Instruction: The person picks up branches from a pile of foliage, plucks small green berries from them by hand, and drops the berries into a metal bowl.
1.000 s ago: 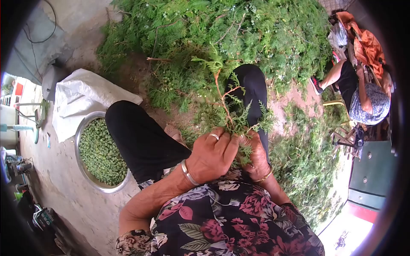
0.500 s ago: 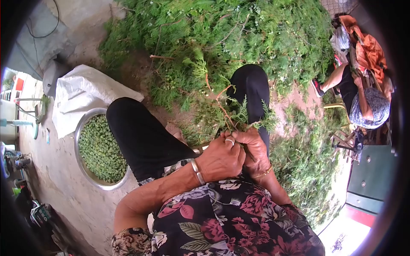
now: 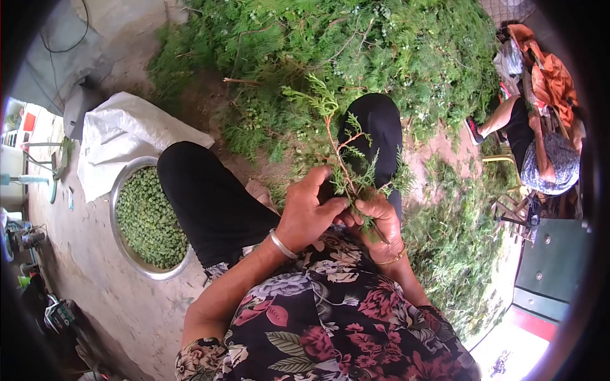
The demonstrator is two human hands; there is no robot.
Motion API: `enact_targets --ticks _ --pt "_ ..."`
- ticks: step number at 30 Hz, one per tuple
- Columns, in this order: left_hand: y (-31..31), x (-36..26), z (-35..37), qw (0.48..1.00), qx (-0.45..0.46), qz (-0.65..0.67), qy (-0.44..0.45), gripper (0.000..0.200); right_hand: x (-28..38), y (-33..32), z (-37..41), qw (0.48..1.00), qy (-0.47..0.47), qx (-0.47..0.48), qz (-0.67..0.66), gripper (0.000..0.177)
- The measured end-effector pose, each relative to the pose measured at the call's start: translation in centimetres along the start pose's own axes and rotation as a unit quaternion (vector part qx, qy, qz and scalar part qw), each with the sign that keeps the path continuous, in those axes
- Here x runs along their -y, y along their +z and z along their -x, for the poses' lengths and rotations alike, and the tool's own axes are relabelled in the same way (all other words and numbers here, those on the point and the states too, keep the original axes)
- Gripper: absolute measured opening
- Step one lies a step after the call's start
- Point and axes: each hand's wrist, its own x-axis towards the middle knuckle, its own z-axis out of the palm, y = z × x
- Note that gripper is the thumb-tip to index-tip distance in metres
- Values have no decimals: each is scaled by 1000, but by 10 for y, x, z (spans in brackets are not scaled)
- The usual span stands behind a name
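Note:
A leafy green sprig (image 3: 338, 151) with a reddish stem rises between my knees. My right hand (image 3: 380, 222) is closed round its lower end. My left hand (image 3: 310, 208), with a metal bangle at the wrist, is beside the sprig's base; its thumb and index finger are spread, while its other fingers are partly hidden. The left thumb tip comes close to the right hand; whether it touches the stem I cannot tell. A metal basin (image 3: 118, 223) full of small green cones (image 3: 149, 219) sits left of my left knee.
A large heap of green branches (image 3: 381, 51) lies ahead, with more cuttings (image 3: 451, 235) to the right. A white sack (image 3: 121, 140) lies behind the basin. Another person (image 3: 548, 162) sits at the far right near an orange cloth (image 3: 554, 82).
My left hand has moved slightly left and opened its thumb and index finger from the pinch at the sprig. The sprig now stands more upright in my right hand.

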Motion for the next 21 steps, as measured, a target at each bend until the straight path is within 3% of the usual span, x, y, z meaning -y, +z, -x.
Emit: enact_targets --ticks 1,3,10,12,15,19,21 --pt "-1 -1 -1 1000 2 0 -1 41 1 1 2 1000 11 -6 10 30" --pt "-3 -2 -2 992 27 119 -42 34 2 -1 3 999 23 -13 19 32" --pt "-7 -5 1 994 50 98 -22 16 2 0 5 997 39 -35 58 38" --pt "-10 5 1 983 10 -150 109 14 2 -1 6 996 43 -43 67 38" --pt "-19 0 2 953 20 -266 144 17 2 -3 7 994 41 -56 80 33" --pt "-29 -1 0 940 36 -301 154 15 2 -1 8 996 53 -50 53 37" --pt "-45 13 -1 842 -32 -468 268 12 3 -5 11 997 53 -46 42 39"
